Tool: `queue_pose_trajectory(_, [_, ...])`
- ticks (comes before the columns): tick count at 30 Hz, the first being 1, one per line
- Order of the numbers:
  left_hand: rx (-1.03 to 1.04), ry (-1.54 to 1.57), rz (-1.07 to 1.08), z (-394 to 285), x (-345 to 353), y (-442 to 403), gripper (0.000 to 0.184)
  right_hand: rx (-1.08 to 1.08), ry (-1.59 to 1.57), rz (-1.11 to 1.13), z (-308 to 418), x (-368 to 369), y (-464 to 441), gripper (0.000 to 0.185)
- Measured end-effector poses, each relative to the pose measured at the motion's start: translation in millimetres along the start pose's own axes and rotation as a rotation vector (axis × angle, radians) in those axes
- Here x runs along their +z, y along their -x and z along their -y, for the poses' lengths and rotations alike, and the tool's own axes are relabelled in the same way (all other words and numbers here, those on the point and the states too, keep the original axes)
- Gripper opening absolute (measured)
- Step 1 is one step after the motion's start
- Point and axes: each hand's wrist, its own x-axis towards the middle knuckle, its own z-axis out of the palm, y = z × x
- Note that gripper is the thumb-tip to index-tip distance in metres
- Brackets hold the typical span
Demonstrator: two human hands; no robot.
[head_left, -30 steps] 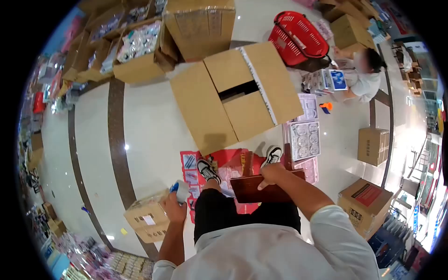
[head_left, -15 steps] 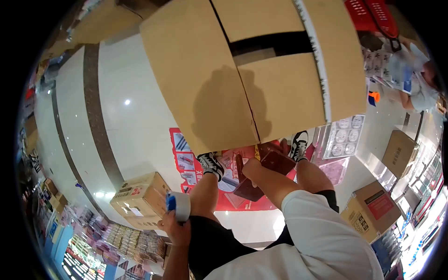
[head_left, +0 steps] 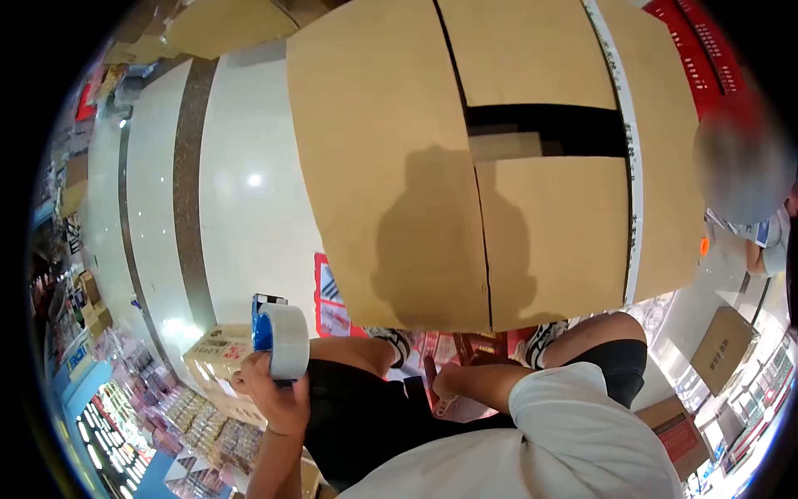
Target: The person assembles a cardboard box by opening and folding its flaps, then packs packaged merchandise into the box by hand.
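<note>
Raised at the lower left, my left hand (head_left: 278,397) grips a tape dispenser (head_left: 288,341) with a wide whitish roll and a blue hub. My right hand (head_left: 447,386) is down between my legs, closed on the brown stool (head_left: 430,378), most of which my arm and legs hide. In front of me stands a large cardboard box (head_left: 391,108). Its top flaps lie folded inward, with a dark gap between two of them and a strip of white tape (head_left: 629,166) along the right flap. The shadow of a head falls on the flaps.
A smaller carton (head_left: 218,356) sits on the floor beyond my left hand. Red baskets (head_left: 698,50) are at the upper right, near a co-worker (head_left: 773,249) at the right edge. Two more cartons (head_left: 721,349) (head_left: 677,432) stand at the lower right. Packaged goods (head_left: 191,416) fill the lower left.
The view has come down closer over the large box. The tape dispenser has risen in my left hand. My right hand has moved the stool lower, behind my legs, and my knees are more bent.
</note>
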Motion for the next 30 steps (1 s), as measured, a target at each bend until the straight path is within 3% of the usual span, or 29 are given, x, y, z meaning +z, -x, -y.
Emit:
queue_pose_trajectory(1, [0.007, 0.002, -0.024, 2.8, 5.6, -4.8, 0.046, 0.010, -0.133, 0.110, -3.0, -14.2, 10.5, 0.050])
queue_pose_trajectory(2, [-0.011, -0.001, -0.028, 7.1, 9.1, -6.5, 0.049, 0.024, -0.119, 0.100, -10.6, -9.1, 13.5, 0.050])
queue_pose_trajectory(4, [-0.034, 0.048, -0.050, 11.7, 14.4, -15.4, 0.054, 0.013, -0.145, -0.007, -26.7, 5.6, 16.3, 0.033])
queue_pose_trajectory(13, [0.205, -0.060, -0.336, 17.5, 34.3, -35.0, 0.065, 0.214, -0.049, -0.189, -66.0, -34.8, -0.6, 0.030])
queue_pose_trajectory(15, [0.128, -0.030, -0.332, 17.6, 35.4, -27.8, 0.065, 0.258, -0.049, -0.221, -62.4, -41.8, 12.1, 0.030])
queue_pose_trajectory(22, [0.152, -0.001, -0.418, 15.3, 39.4, -17.6, 0.065, 0.332, -0.063, -0.397, -7.9, -63.4, 90.0, 0.027])
queue_pose_trajectory(26, [0.175, -0.024, -0.457, 18.7, 27.4, -7.9, 0.063, 0.154, -0.209, -0.770, 66.4, -62.5, 177.3, 0.026])
queue_pose_trajectory(27, [0.181, -0.022, -0.453, 17.9, 29.2, -10.7, 0.062, 0.073, -0.249, -0.933, 82.6, -51.7, 199.9, 0.026])
queue_pose_trajectory(28, [0.200, -0.023, -0.520, 19.1, 36.0, -12.3, 0.062, -0.165, -0.161, -1.271, 85.6, -28.8, 213.1, 0.029])
queue_pose_trajectory(30, [0.213, -0.009, -0.525, 24.9, 32.5, -9.4, 0.061, -0.362, -0.175, -1.507, 148.5, -12.9, 272.5, 0.027])
